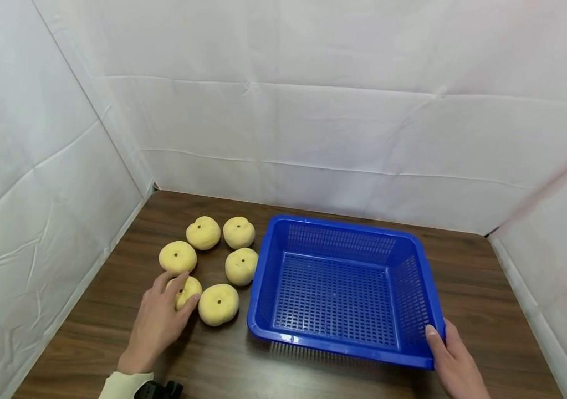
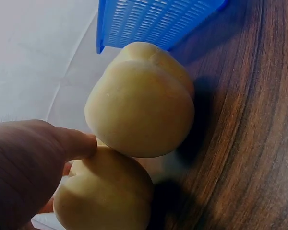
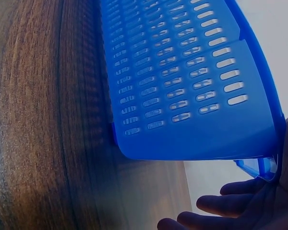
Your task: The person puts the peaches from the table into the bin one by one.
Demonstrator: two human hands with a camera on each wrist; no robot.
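My left hand (image 1: 159,318) is over a pale yellow flat peach (image 1: 189,292), thumb on one side and fingers on the other, partly covering it. In the left wrist view, the thumb (image 2: 77,143) lies along the top of that peach, and a second, larger peach (image 2: 139,103) sits right beside it. My right hand (image 1: 455,357) holds the near right corner of a blue perforated plastic basket (image 1: 345,354), with the thumb over the rim. From the right wrist view, the other fingers (image 3: 225,205) reach out beyond the basket's corner. No fruit lies in the basket.
Several more flat peaches lie left of the basket, among them one at the back (image 1: 203,233) and one close to its left wall (image 1: 241,266). The dark wood-grain table (image 1: 283,368) is enclosed by white sheeting (image 1: 313,127) at the back and sides.
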